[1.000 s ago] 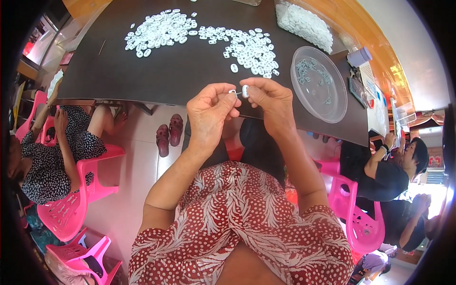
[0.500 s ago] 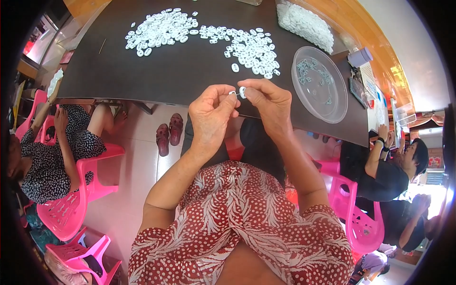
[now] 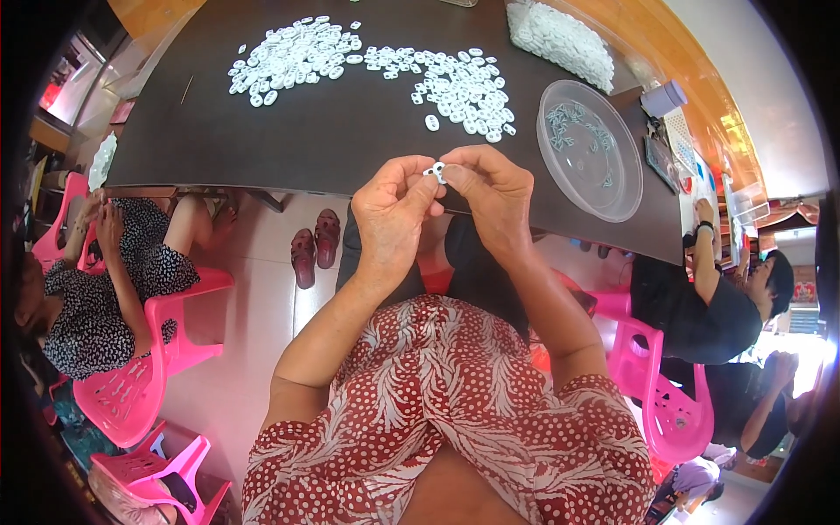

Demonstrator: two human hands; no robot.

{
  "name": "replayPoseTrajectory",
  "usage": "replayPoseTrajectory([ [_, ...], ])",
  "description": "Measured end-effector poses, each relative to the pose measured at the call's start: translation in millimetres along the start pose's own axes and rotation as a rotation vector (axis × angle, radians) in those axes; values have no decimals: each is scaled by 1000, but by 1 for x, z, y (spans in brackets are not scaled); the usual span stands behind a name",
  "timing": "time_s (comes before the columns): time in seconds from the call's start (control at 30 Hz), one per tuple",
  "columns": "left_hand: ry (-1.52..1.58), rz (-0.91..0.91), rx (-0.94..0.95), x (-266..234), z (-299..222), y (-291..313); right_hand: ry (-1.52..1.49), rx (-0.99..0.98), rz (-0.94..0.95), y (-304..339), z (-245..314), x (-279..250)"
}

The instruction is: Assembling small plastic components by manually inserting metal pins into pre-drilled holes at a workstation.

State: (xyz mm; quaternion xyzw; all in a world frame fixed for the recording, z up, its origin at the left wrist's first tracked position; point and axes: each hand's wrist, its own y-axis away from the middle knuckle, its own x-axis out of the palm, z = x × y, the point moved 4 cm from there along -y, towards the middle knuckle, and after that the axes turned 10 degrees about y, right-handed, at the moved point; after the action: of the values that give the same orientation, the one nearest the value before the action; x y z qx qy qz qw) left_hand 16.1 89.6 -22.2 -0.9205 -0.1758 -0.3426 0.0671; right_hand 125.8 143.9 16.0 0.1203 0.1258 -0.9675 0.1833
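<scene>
Just over the near edge of the dark table [image 3: 219, 140], my two hands meet fingertip to fingertip. My left hand [image 3: 391, 210] pinches a small white plastic piece [image 3: 429, 171] between thumb and forefinger. In a matching pinch, my right hand [image 3: 494, 192] holds a white oval two-hole plastic piece [image 3: 439, 167] against it. The two pieces touch or overlap; how they fit is too small to make out. Beyond the hands lie a pile of white oval pieces [image 3: 468, 92] and, farther left, another pile [image 3: 297, 57].
To the right sits a round clear plastic tub [image 3: 632, 179] with small teal pieces inside. Behind it are a clear bag of white pieces [image 3: 560, 44] and a lavender cup [image 3: 663, 98]. People sit on both sides, near pink chairs [image 3: 157, 376]. Dark red clogs [image 3: 304, 258] lie on the floor.
The oval piece in my right hand has come up against the piece in my left; a small gap showed between them before. The whole view has shifted slightly.
</scene>
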Motion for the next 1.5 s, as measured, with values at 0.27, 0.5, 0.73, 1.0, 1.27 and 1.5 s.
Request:
replayPoseTrajectory([
  [0.27,-2,63,-25,-1,2,-2,191,-86,-54,0,-5,-5],
  [0.5,4,37,-17,4,4,-2,81,15,-49,3,-7,-5],
  [0.73,146,-33,-20,3,8,-6,215,-76,-83,12,0,-5],
  [1.0,201,-128,-56,13,4,-2,716,-667,-247,17,14,-6],
  [1.27,105,-21,-39,19,2,2,695,-796,-294,22,15,-18],
  [1.5,71,161,108,35,1,11,537,-732,-318,33,19,-35],
])
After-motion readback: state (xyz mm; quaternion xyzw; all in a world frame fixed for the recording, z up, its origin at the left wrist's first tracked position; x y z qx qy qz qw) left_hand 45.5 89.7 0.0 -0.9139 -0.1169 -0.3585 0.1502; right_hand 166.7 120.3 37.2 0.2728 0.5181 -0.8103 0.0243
